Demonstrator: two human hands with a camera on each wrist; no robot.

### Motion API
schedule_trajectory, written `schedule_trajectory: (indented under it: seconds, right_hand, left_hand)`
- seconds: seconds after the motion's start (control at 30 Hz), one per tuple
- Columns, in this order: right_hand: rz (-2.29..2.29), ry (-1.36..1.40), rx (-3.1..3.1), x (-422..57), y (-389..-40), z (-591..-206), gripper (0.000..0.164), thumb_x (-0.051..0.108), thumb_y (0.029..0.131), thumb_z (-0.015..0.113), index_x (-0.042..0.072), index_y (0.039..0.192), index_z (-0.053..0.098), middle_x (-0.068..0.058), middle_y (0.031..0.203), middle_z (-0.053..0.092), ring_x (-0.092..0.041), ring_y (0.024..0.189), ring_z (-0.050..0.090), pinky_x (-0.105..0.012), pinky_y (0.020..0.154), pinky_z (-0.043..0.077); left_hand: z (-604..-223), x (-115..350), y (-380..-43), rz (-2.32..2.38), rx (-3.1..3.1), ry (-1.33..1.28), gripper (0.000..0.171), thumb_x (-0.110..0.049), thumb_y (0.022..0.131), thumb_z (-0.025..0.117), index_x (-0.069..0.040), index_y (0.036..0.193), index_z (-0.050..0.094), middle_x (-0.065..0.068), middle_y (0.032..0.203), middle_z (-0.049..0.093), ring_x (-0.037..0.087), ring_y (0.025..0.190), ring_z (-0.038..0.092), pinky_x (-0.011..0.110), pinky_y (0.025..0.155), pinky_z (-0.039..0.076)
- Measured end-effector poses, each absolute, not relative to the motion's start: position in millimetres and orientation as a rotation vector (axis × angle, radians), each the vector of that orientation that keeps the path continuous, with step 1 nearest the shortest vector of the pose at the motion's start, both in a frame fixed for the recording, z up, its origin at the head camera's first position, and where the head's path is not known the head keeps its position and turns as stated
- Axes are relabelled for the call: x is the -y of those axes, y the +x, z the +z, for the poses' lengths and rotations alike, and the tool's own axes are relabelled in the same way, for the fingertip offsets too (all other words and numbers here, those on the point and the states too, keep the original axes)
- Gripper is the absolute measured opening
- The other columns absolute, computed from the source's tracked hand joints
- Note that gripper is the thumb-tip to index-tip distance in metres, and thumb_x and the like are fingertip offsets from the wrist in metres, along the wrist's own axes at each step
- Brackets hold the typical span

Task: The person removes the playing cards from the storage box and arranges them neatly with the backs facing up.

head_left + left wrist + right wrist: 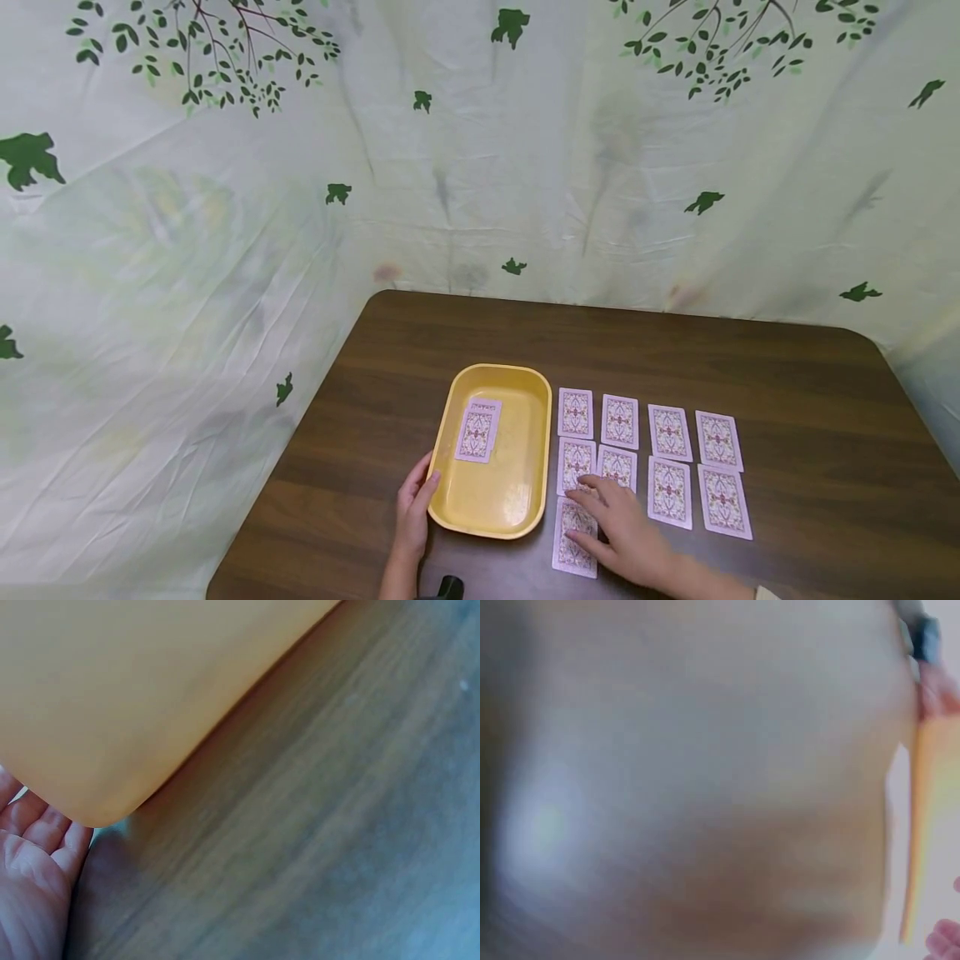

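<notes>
A yellow tray [517, 467] lies on the table with two overlapping patterned playing cards [477, 432] face down inside. At its lower left side, my left hand [411, 507] grips the rim, thumb on top. The left wrist view shows that hand's curled fingers [45, 821] at the corner of the tray [142, 697]. Over the nearest cards in the left column, my right hand [626, 533] has its fingers spread and relaxed; whether they touch a card [573, 550] I cannot tell. The right wrist view is mostly blurred, with fingertips [945, 937] near the tray's edge [922, 795].
More face-down playing cards [670, 492] lie in columns right of the tray. The dark wooden table [825, 417] ends against a leaf-patterned cloth [570, 183]. A black object [450, 587] shows at the bottom beside the left wrist.
</notes>
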State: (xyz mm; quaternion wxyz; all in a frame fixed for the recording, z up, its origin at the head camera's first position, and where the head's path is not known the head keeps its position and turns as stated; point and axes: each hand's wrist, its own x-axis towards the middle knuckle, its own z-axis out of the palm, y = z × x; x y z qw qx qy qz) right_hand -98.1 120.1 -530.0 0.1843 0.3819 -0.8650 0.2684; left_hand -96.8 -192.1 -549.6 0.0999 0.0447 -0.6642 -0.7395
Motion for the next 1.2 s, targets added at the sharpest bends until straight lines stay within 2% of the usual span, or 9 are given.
schedule_trajectory:
  seconds: [0.2,0.37,0.57,0.83,1.0,1.2]
  right_hand:
    - [0.852,0.93,2.492,-122.7,-130.8,-503.2,0.047,0.023,0.073,0.076,0.006,0.114,0.06,-0.017,0.111,0.054,-0.03,0.101,0.051,-0.048,0.081,0.043]
    - [0.892,0.851,2.537,-119.9,-155.4,-478.7,0.047,0.022,0.075,0.075,0.005,0.116,0.059,-0.017,0.114,0.053,-0.031,0.106,0.049,-0.05,0.084,0.042]
    - [0.978,0.867,2.533,-103.7,-181.3,-459.0,0.045,0.024,0.079,0.072,0.004,0.117,0.059,-0.012,0.114,0.053,-0.027,0.106,0.048,-0.046,0.086,0.043]
    - [0.994,0.974,2.516,-70.0,-201.4,-457.8,0.044,0.026,0.079,0.071,0.002,0.115,0.06,-0.012,0.113,0.053,-0.027,0.105,0.048,-0.043,0.086,0.042]
    - [0.958,1.064,2.568,-46.7,-208.7,-458.5,0.046,0.028,0.079,0.071,0.005,0.116,0.059,-0.013,0.113,0.053,-0.027,0.104,0.048,-0.042,0.086,0.042]
    - [0.933,1.156,2.661,-21.4,-211.6,-468.5,0.048,0.028,0.079,0.071,0.004,0.118,0.058,-0.013,0.109,0.053,-0.026,0.1,0.049,-0.039,0.083,0.042]
  left_hand:
    - [-550.1,192.1,-96.1,-2.187,1.961,0.134,0.04,-0.007,0.095,0.046,0.012,0.129,0.042,0.028,0.127,0.046,0.014,0.104,0.052,0.023,0.085,0.043]
    - [-550.6,192.4,-95.7,-2.182,1.951,0.118,0.039,-0.005,0.094,0.046,0.013,0.129,0.043,0.029,0.126,0.046,0.014,0.103,0.053,0.023,0.084,0.043]
    - [-550.8,192.8,-95.6,-2.175,1.953,0.116,0.039,-0.005,0.094,0.045,0.013,0.129,0.043,0.029,0.127,0.046,0.013,0.104,0.052,0.022,0.085,0.043]
    - [-549.6,193.3,-95.4,-2.176,1.957,0.126,0.039,-0.005,0.094,0.045,0.012,0.129,0.043,0.028,0.128,0.046,0.012,0.105,0.052,0.022,0.086,0.042]
    - [-548.9,193.8,-95.9,-2.17,1.957,0.124,0.039,-0.006,0.095,0.045,0.012,0.129,0.043,0.028,0.128,0.046,0.012,0.105,0.052,0.022,0.086,0.042]
    - [-549.0,192.2,-96.0,-2.185,1.946,0.1,0.038,-0.004,0.094,0.045,0.013,0.128,0.043,0.029,0.127,0.046,0.019,0.106,0.052,0.024,0.086,0.043]
